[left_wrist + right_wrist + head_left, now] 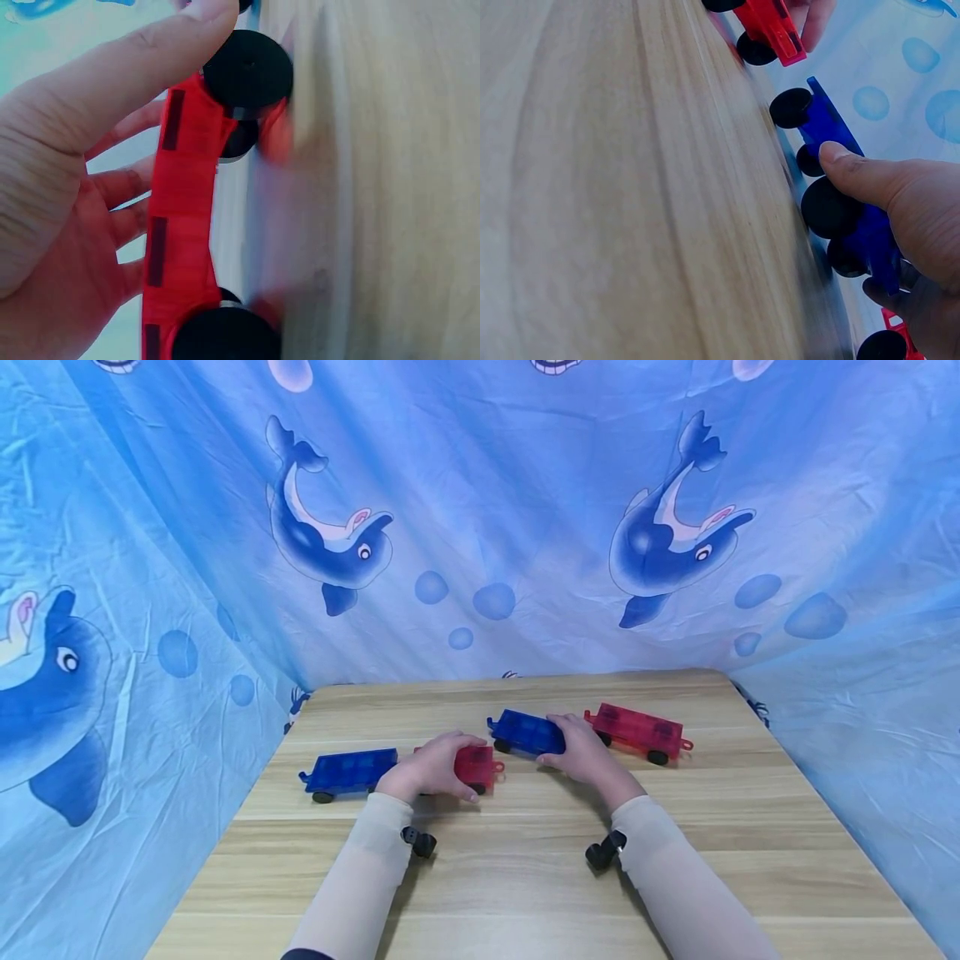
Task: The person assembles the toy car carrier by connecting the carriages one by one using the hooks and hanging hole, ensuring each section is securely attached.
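My left hand [435, 767] grips a red toy train car [476, 767] across its middle, thumb on the near side. In the left wrist view the red car's [184, 202] side and black wheels [247, 73] show close to the table. My right hand [583, 750] holds the right end of a blue toy train car [525, 732], farther back on the table. The right wrist view shows the thumb [847, 165] on this blue car's [881, 240] side. The blue car's hook points left toward the loop end of the red car, with a gap between them.
Left of my left hand stands another blue car [348, 772], its right end close behind the hand. Another red car [637, 731] stands right of my right hand. The wooden table [510, 893] ends at a blue dolphin-print cloth [480, 510].
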`<state>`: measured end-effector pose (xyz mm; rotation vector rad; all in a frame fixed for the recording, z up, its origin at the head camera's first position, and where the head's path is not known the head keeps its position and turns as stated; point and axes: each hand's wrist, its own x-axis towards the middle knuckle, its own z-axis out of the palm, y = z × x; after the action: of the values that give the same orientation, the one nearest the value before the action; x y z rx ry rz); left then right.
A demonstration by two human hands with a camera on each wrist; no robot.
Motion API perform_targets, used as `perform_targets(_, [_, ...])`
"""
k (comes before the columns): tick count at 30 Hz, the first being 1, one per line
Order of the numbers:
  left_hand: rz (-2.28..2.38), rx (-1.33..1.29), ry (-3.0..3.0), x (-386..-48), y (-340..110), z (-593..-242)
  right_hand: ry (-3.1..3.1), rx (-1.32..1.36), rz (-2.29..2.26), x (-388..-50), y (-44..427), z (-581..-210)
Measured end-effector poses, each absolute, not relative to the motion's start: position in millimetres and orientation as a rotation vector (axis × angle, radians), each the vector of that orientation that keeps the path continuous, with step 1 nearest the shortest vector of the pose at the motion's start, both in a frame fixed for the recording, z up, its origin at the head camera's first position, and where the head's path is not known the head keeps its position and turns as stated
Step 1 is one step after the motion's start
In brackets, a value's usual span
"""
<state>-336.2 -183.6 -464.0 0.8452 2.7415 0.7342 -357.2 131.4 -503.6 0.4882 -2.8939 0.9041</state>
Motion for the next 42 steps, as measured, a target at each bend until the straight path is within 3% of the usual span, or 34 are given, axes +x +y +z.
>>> perform_targets(42, [0.966,0.676,2.809,-345,-187,-476,-2.954,0.579,0.863,-358,149,-499])
